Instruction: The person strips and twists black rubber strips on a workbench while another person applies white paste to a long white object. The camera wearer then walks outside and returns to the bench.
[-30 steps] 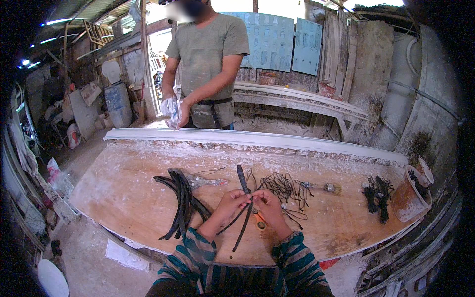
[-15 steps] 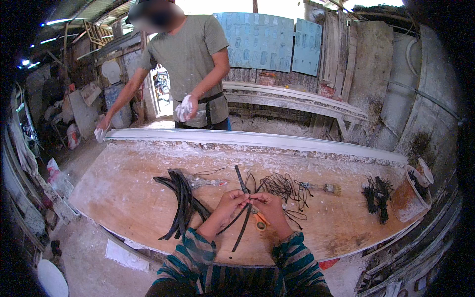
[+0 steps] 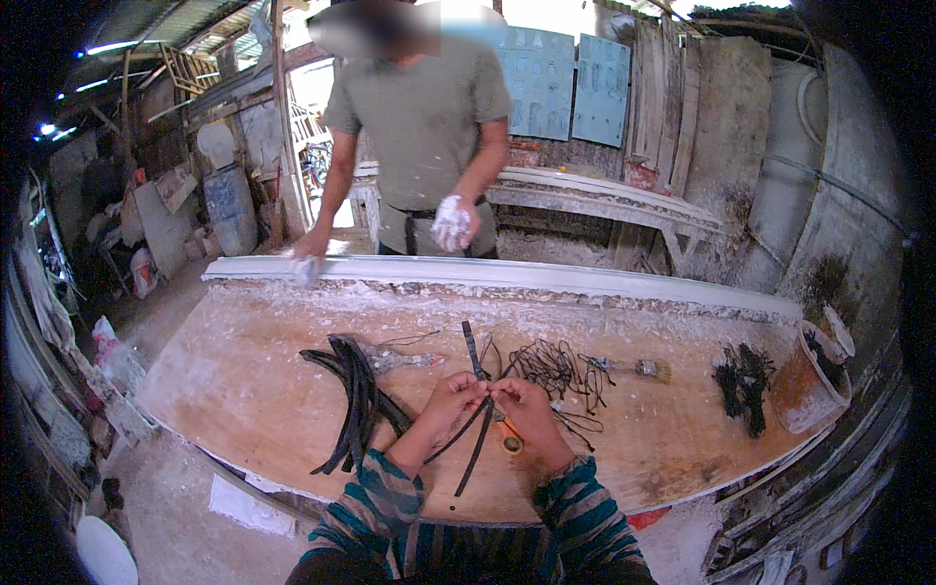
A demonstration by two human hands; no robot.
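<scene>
Both hands are pinched together on one black strip [image 3: 475, 409] over the middle of the wooden table [image 3: 224, 380]. The left hand [image 3: 450, 398] and right hand [image 3: 524, 405] meet fingertip to fingertip on it, each clenched on the strip. The strip's long axis runs from its far end, which points away from the person toward the white moulding [image 3: 507, 278], down to a near end that points at the person and slightly left. A second thin black strand curves off below the left hand.

Against the earlier frames, the hands and strip keep the same place and pose. The co-worker beyond the moulding has shifted: one hand [image 3: 304, 255] now rests at the moulding's left end, the other [image 3: 452, 222] hangs white-coated at the waist.

Count, relative to the strip: one bundle of black strips [image 3: 353, 400] just left; one tangle of thin black wire [image 3: 551, 369] just right; one paintbrush [image 3: 634, 368] beyond the tangle; one small orange tool [image 3: 510, 441] beside the right hand; one dark clump [image 3: 741, 382] well to the right; one bucket [image 3: 801, 390] at the table's right edge.
</scene>
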